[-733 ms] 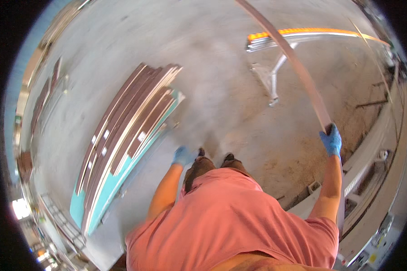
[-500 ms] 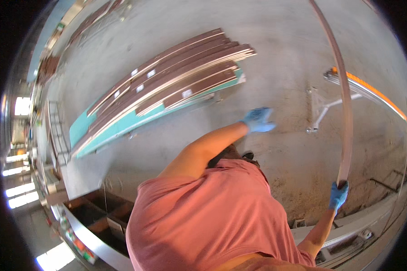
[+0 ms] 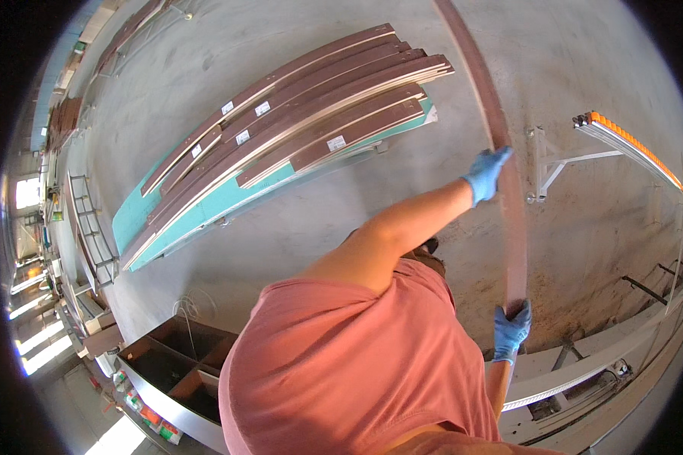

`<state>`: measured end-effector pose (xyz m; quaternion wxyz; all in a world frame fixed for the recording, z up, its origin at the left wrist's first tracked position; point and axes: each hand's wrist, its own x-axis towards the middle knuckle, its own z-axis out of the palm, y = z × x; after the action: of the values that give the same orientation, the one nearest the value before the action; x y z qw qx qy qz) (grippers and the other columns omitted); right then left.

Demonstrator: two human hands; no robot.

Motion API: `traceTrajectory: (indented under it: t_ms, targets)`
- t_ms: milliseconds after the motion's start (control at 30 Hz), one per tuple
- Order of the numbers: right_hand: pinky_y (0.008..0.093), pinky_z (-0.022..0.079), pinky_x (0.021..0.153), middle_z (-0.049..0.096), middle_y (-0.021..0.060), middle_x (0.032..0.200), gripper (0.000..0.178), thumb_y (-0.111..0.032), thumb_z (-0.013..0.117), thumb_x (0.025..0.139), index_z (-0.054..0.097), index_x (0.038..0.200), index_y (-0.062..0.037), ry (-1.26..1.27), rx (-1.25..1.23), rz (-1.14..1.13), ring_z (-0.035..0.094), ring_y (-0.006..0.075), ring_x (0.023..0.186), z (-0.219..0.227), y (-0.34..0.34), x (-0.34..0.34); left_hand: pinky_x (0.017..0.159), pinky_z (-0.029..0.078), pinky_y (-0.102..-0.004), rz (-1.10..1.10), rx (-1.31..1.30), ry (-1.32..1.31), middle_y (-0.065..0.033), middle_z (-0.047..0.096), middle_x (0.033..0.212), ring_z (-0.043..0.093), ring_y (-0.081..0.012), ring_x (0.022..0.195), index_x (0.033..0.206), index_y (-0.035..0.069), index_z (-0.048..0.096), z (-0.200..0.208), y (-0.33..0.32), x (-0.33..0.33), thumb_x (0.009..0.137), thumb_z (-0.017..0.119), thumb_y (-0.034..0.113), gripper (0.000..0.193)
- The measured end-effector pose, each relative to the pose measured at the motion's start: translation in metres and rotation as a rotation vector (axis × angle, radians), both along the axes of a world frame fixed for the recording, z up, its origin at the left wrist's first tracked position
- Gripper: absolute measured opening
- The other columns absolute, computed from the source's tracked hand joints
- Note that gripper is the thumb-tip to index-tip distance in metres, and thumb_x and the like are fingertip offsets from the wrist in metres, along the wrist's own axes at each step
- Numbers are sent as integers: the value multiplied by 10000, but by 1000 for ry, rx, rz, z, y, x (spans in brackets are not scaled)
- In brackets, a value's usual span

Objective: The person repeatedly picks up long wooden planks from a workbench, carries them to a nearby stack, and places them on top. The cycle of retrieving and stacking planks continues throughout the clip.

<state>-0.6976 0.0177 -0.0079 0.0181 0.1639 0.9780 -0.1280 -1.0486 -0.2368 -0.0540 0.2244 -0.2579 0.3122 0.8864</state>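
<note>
A long, narrow brown plank (image 3: 512, 227) stretches from near my body out past the top edge of the view. My right hand (image 3: 512, 331), in a blue glove, is closed around its near end. Farther along, my left hand (image 3: 487, 176), gloved in blue too, is at the plank's left edge with its fingers bent against it. Part of that hand's grip is hidden. To the left, several similar brown planks (image 3: 319, 95) with pale edges and white labels lie stacked on a teal-topped cart (image 3: 136, 220).
A roller rail with orange rollers (image 3: 630, 140) and a white stand (image 3: 542, 163) are on the right. A machine bed (image 3: 577, 379) runs along the lower right. At lower left stands a divided bin (image 3: 148, 379). A metal rack (image 3: 91, 227) is at far left.
My left hand has moved right from open air onto the plank's edge. The plank and my right hand have shifted left in view.
</note>
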Motion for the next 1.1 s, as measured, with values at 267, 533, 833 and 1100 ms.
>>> traceTrajectory:
  t_ms: [267,533,833,1100]
  targets:
    - [517,549,917,698,215,1193,876,-376,916,694,546,1409,-31,1,-17,259,678,421,1082,41,-168,-17,781,624,-435,338,-78,60,-66,705,1077,709,-246,959,1204,102,663,46,-229,71,1005,737,299,289]
    - [551,545,884,674,227,1211,839,-370,909,710,514,1392,-82,-367,-48,418,663,446,1093,73,-287,-36,1000,555,-520,675,-50,-67,-147,692,1210,669,-374,1103,1250,36,636,34,-436,176,1045,676,253,302]
    - [531,544,793,688,141,1034,638,-363,909,693,554,1157,-106,-116,-66,871,670,407,962,46,-449,-89,1041,527,-543,1027,-8,-197,-142,688,1258,654,-354,1159,1302,82,619,6,-629,295,1052,640,393,399]
    - [522,511,858,647,127,1047,602,-340,913,676,558,1106,-112,-10,-54,1264,638,393,974,-7,-646,-185,1014,561,-521,1171,-35,-231,-147,688,1275,664,-335,1166,1313,108,617,-63,-794,386,967,700,523,547]
